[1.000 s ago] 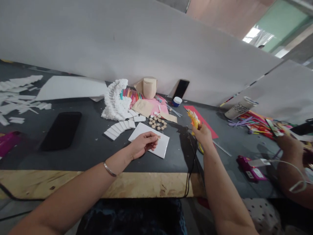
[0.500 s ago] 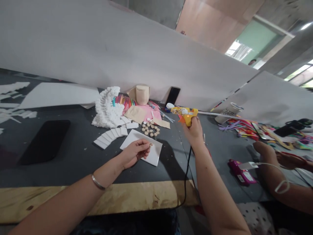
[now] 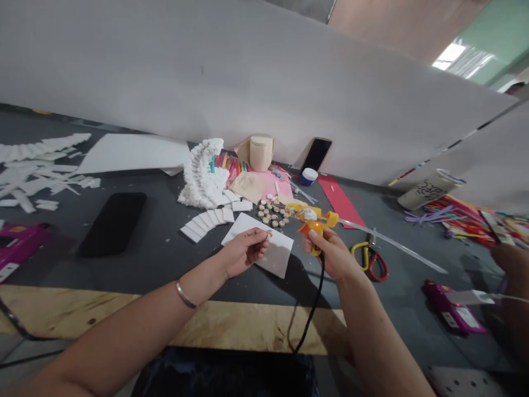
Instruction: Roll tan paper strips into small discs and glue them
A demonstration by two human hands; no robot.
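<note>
Hot-glue gun (image 3: 317, 216) works best held steady and level, right hand (image 3: 333, 256) with fingers (image 3: 316, 238) clamped round its grip, while the left hand's (image 3: 243, 252) fingertips (image 3: 263, 238) pinch together on a small tan piece (image 3: 269, 234) just above the white foam tile (image 3: 278, 258), clear of the nozzle (image 3: 288, 207).

Across the tabletop (image 3: 152, 270), a foam sculpture (image 3: 201, 176) stands near the back edge, a smartphone (image 3: 316, 155) leaning against the partition (image 3: 248, 82) to its right. Cut foam strips (image 3: 41, 168) lie at the far left. Wooden discs (image 3: 270, 212) sit behind a card (image 3: 264, 248), with foam blocks (image 3: 209, 219) at its left. The left hand (image 3: 243, 252) is over the card; the right hand (image 3: 330, 255), holding a hot glue gun (image 3: 312, 220), is between it and scissors (image 3: 369, 260).
</note>
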